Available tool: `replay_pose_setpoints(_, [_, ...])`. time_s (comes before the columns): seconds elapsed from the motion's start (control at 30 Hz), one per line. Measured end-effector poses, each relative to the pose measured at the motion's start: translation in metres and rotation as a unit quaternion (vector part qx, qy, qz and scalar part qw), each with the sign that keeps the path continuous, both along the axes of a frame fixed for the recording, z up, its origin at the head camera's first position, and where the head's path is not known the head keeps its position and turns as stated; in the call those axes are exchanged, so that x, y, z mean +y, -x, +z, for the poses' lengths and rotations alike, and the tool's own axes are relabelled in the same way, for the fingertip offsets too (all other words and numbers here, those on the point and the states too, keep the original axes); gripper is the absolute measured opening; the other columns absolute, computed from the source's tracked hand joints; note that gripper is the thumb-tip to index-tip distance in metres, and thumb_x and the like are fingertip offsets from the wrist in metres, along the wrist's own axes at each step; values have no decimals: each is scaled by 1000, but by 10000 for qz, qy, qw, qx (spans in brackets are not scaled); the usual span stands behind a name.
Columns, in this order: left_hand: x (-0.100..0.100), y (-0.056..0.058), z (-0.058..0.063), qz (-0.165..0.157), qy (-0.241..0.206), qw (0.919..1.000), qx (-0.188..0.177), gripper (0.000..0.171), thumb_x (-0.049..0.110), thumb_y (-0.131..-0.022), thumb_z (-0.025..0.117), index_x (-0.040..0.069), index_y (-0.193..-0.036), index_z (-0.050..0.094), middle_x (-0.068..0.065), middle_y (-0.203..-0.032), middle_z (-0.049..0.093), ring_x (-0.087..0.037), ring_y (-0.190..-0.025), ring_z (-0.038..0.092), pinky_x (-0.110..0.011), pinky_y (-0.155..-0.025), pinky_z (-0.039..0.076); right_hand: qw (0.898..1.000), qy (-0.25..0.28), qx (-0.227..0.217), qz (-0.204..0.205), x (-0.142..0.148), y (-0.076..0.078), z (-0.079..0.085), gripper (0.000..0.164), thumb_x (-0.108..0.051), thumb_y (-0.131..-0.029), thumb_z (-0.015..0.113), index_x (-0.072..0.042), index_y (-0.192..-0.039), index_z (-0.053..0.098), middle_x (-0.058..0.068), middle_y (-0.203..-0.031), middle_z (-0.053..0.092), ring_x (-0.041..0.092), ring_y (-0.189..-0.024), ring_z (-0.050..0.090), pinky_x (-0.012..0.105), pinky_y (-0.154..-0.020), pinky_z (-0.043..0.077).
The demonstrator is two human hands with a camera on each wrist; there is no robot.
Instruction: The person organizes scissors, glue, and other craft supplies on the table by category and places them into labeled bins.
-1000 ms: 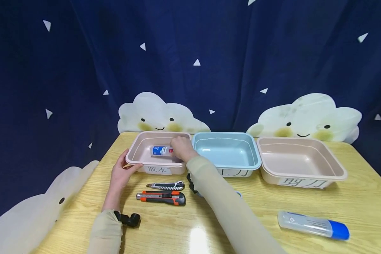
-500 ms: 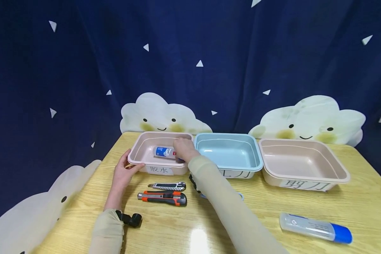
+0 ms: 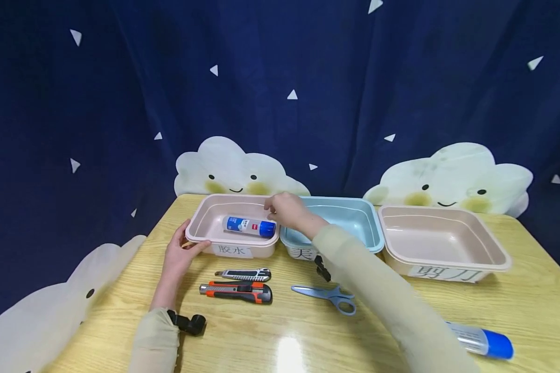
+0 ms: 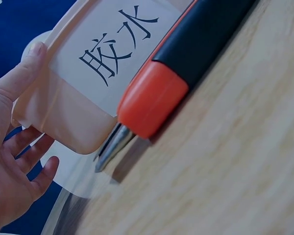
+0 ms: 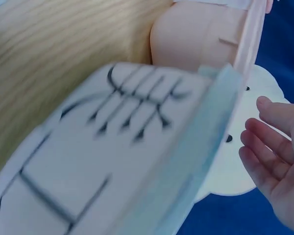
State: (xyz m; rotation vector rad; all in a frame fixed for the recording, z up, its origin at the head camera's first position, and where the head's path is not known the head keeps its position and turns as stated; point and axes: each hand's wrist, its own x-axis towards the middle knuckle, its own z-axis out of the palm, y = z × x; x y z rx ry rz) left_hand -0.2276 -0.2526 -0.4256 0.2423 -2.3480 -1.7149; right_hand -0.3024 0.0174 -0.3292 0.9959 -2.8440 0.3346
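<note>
My left hand (image 3: 179, 253) grips the left front corner of a pink plastic bin (image 3: 228, 250), thumb at its rim and fingers round the side, as the left wrist view also shows. A small glue bottle (image 3: 247, 226) with a blue cap lies on its side in that bin. My right hand (image 3: 291, 211) is over the neighbouring rims of the pink bin and a blue bin (image 3: 378, 243). Its fingers are loosely bent and hold nothing, as seen in the right wrist view.
A grey utility knife (image 3: 243, 274) and an orange-black utility knife (image 3: 236, 291) lie before the pink bin. Blue-handled scissors (image 3: 324, 293) lie right of them. A beige bin (image 3: 448, 261) stands right; a large glue bottle (image 3: 497, 343) lies front right, partly behind my sleeve.
My right hand has let go of the small glue bottle and moved up and right, baring its blue cap. The scissors have come into view. My left hand stays at the bin.
</note>
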Motion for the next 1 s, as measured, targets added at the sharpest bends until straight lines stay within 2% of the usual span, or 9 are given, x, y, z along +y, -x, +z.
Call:
replay_pose_setpoints(0.13, [-1, -1, -1, 33, -9, 10000, -23, 85, 22, -75, 75, 20, -144, 26, -7, -139, 40, -19, -114, 41, -8, -76, 40, 9997, 193, 137, 113, 19, -8, 6, 18, -13, -81, 66, -9, -98, 70, 3, -87, 68, 15, -79, 61, 29, -73, 49])
replay_pose_setpoints(0.43, [-1, -2, 0, 10, 79, 10000, -25, 85, 25, -75, 75, 19, -144, 26, -6, -139, 40, -19, -115, 41, -8, -77, 39, 9966, 682, 360, 291, 60, -22, 9, 17, -14, -79, 69, -8, -95, 70, 5, -81, 68, 16, -73, 62, 29, -66, 49])
replay_pose_setpoints(0.87, [0, 1, 1, -63, 9, 10000, 21, 83, 23, -75, 75, 21, -143, 28, -6, -137, 40, -19, -113, 39, -8, -76, 40, 9943, 948, 458, 181, 114, -48, 9, 19, -15, -79, 69, -6, -97, 69, 5, -89, 69, 19, -80, 63, 33, -72, 50])
replay_pose_setpoints(1.0, [-3, 1, 1, -187, 189, 9996, -30, 84, 24, -76, 74, 20, -144, 25, -7, -137, 38, -21, -114, 38, -10, -76, 39, 9941, 895, 584, 178, 131, -58, 8, 19, -15, -79, 69, -7, -96, 69, 5, -89, 68, 19, -79, 63, 33, -70, 49])
